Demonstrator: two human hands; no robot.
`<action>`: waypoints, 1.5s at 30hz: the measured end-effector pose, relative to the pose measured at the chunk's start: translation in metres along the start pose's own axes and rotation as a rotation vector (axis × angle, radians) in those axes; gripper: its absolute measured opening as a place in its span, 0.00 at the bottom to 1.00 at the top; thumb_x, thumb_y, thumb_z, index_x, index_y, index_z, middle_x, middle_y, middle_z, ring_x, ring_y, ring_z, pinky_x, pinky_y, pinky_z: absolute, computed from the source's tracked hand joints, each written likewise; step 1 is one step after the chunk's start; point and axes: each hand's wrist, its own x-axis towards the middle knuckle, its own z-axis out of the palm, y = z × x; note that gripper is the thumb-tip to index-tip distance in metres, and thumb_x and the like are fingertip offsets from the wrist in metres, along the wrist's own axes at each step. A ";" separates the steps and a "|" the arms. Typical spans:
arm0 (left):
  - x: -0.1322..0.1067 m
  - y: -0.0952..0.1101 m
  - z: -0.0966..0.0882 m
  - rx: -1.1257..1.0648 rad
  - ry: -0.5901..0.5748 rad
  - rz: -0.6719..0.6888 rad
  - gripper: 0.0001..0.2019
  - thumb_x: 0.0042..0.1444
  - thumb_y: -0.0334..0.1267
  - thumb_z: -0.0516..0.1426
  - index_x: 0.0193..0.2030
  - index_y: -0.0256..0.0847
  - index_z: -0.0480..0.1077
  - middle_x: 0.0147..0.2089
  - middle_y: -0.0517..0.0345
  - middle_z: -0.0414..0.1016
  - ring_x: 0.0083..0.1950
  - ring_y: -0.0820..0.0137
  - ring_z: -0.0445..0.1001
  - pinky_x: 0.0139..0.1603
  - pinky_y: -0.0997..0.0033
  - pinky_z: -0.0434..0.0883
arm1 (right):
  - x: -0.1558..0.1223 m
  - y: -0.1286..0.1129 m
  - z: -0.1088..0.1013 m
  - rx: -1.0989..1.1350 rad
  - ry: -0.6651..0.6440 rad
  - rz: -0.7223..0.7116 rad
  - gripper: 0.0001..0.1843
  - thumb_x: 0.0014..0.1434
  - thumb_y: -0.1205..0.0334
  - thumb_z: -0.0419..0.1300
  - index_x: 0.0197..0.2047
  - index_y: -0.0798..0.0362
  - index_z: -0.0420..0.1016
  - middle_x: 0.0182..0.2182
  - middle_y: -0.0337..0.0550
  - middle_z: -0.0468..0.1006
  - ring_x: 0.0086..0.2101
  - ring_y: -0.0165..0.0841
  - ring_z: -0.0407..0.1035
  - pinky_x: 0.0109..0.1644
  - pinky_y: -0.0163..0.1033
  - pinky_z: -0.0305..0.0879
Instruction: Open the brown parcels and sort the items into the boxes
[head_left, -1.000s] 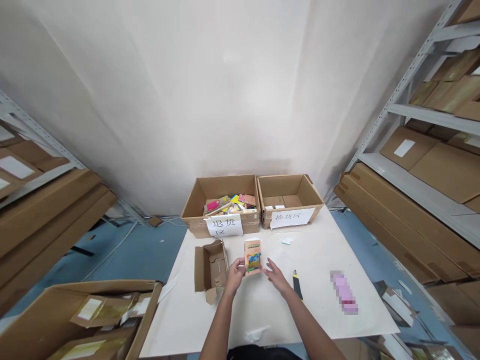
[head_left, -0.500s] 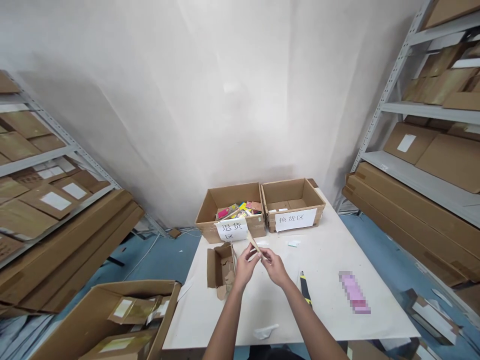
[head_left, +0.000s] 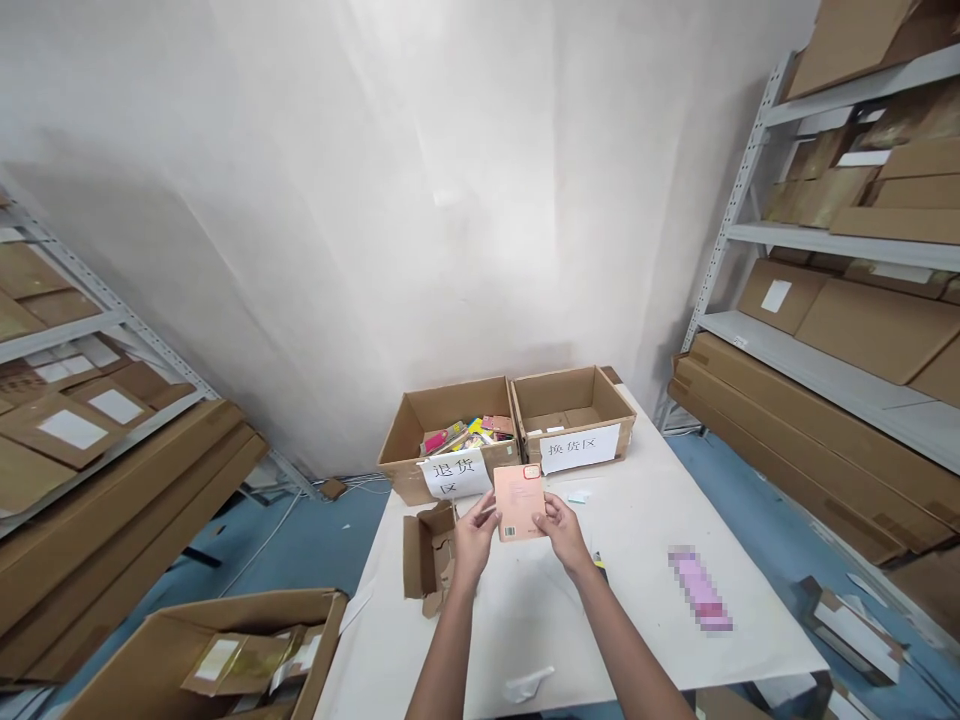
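Observation:
Both my hands hold up a small flat pink-orange packet (head_left: 518, 502) above the white table (head_left: 637, 620), its plain back side with a barcode facing me. My left hand (head_left: 475, 540) pinches its left edge and my right hand (head_left: 561, 527) grips its right edge. A small opened cardboard box (head_left: 424, 548) lies on the table just left of my left hand. Behind the packet stand two open cartons with paper labels: the left carton (head_left: 420, 440) holds several colourful packets, the right carton (head_left: 600, 400) looks nearly empty.
A blurred pink object (head_left: 699, 590) lies on the table's right side, with a dark utility knife (head_left: 598, 562) partly hidden by my right wrist. A large open carton (head_left: 150, 650) sits on the floor at lower left. Metal shelving with flat cartons flanks both sides.
The packet was turned over from its colourful front, through edge-on, to its plain back. My right hand has taken hold of it. The view has shifted slightly.

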 end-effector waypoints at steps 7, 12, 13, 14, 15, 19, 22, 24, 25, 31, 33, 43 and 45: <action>-0.002 0.013 0.023 -0.054 -0.097 0.061 0.31 0.53 0.52 0.68 0.63 0.43 0.77 0.66 0.45 0.76 0.65 0.53 0.75 0.63 0.52 0.75 | 0.003 -0.017 0.024 -0.080 -0.255 -0.085 0.30 0.57 0.53 0.71 0.63 0.42 0.77 0.67 0.46 0.71 0.69 0.47 0.60 0.69 0.56 0.64; 0.020 0.021 0.005 -0.226 -0.037 -0.034 0.33 0.51 0.54 0.70 0.60 0.39 0.79 0.59 0.45 0.81 0.59 0.51 0.80 0.59 0.51 0.78 | 0.037 -0.008 0.018 -0.209 0.130 -0.103 0.30 0.53 0.52 0.71 0.59 0.45 0.80 0.65 0.50 0.73 0.61 0.47 0.71 0.58 0.51 0.74; 0.026 0.020 0.000 -0.246 -0.038 -0.059 0.33 0.49 0.54 0.70 0.60 0.38 0.79 0.59 0.45 0.81 0.58 0.50 0.80 0.58 0.51 0.79 | 0.046 -0.005 0.017 -0.226 0.204 -0.083 0.31 0.51 0.51 0.71 0.58 0.47 0.80 0.61 0.52 0.76 0.55 0.46 0.75 0.53 0.49 0.77; 0.031 0.018 -0.005 -0.258 -0.034 -0.082 0.34 0.48 0.54 0.71 0.60 0.38 0.79 0.59 0.44 0.81 0.57 0.50 0.81 0.57 0.51 0.79 | 0.055 -0.002 0.016 -0.229 0.230 -0.054 0.31 0.50 0.50 0.72 0.57 0.49 0.80 0.56 0.53 0.80 0.49 0.45 0.78 0.48 0.47 0.78; 0.037 0.015 -0.010 -0.263 -0.026 -0.098 0.34 0.47 0.53 0.72 0.59 0.37 0.79 0.59 0.44 0.81 0.56 0.51 0.81 0.56 0.52 0.79 | 0.063 0.001 0.016 -0.220 0.219 -0.025 0.31 0.48 0.50 0.73 0.55 0.51 0.81 0.51 0.53 0.82 0.44 0.43 0.79 0.44 0.46 0.78; 0.071 -0.003 -0.023 -0.247 0.045 -0.127 0.35 0.45 0.52 0.73 0.58 0.36 0.80 0.55 0.44 0.83 0.54 0.53 0.82 0.55 0.53 0.80 | 0.100 0.009 0.024 -0.175 0.139 0.000 0.26 0.48 0.51 0.72 0.49 0.54 0.81 0.42 0.50 0.85 0.36 0.40 0.79 0.38 0.41 0.76; 0.116 -0.003 -0.025 -0.227 0.074 -0.096 0.33 0.45 0.50 0.73 0.58 0.37 0.80 0.52 0.45 0.85 0.55 0.53 0.82 0.56 0.52 0.79 | 0.143 0.003 0.036 -0.202 0.141 -0.032 0.25 0.50 0.51 0.70 0.49 0.53 0.81 0.42 0.50 0.85 0.37 0.40 0.79 0.40 0.42 0.76; 0.154 0.007 -0.024 -0.224 0.068 -0.036 0.31 0.49 0.49 0.71 0.59 0.37 0.79 0.55 0.44 0.84 0.58 0.52 0.80 0.59 0.51 0.78 | 0.181 -0.006 0.045 -0.229 0.159 -0.078 0.25 0.50 0.51 0.69 0.50 0.53 0.80 0.43 0.51 0.84 0.40 0.41 0.79 0.44 0.44 0.77; 0.173 0.012 -0.023 -0.223 0.060 -0.004 0.31 0.51 0.48 0.70 0.60 0.38 0.78 0.57 0.44 0.82 0.59 0.53 0.79 0.60 0.52 0.77 | 0.201 -0.011 0.048 -0.249 0.183 -0.109 0.26 0.50 0.51 0.68 0.51 0.53 0.80 0.44 0.51 0.84 0.42 0.41 0.79 0.46 0.44 0.77; 0.224 0.000 -0.035 0.089 0.196 0.044 0.26 0.59 0.45 0.65 0.63 0.41 0.75 0.64 0.44 0.77 0.59 0.57 0.79 0.60 0.57 0.77 | 0.260 0.001 0.027 -0.529 0.424 -0.176 0.26 0.53 0.51 0.64 0.53 0.54 0.78 0.45 0.52 0.83 0.44 0.41 0.78 0.54 0.47 0.74; 0.207 -0.034 -0.040 0.166 0.243 0.071 0.24 0.61 0.46 0.62 0.63 0.42 0.75 0.64 0.44 0.77 0.59 0.58 0.78 0.58 0.58 0.77 | 0.242 0.031 0.004 -0.611 0.402 -0.163 0.23 0.55 0.50 0.62 0.51 0.53 0.79 0.47 0.52 0.84 0.45 0.43 0.78 0.55 0.48 0.74; 0.003 -0.233 0.004 0.713 -0.461 -0.475 0.24 0.57 0.33 0.58 0.62 0.39 0.75 0.74 0.43 0.65 0.76 0.54 0.60 0.74 0.53 0.62 | 0.013 0.197 -0.133 -1.355 0.165 0.573 0.32 0.56 0.61 0.54 0.63 0.52 0.77 0.68 0.54 0.69 0.68 0.49 0.62 0.70 0.51 0.60; -0.030 -0.248 0.007 0.900 -0.591 -0.618 0.34 0.54 0.30 0.59 0.71 0.39 0.67 0.81 0.41 0.46 0.82 0.48 0.44 0.75 0.47 0.57 | -0.029 0.209 -0.141 -1.432 0.001 0.732 0.40 0.54 0.62 0.56 0.71 0.52 0.69 0.75 0.53 0.57 0.73 0.51 0.50 0.70 0.53 0.57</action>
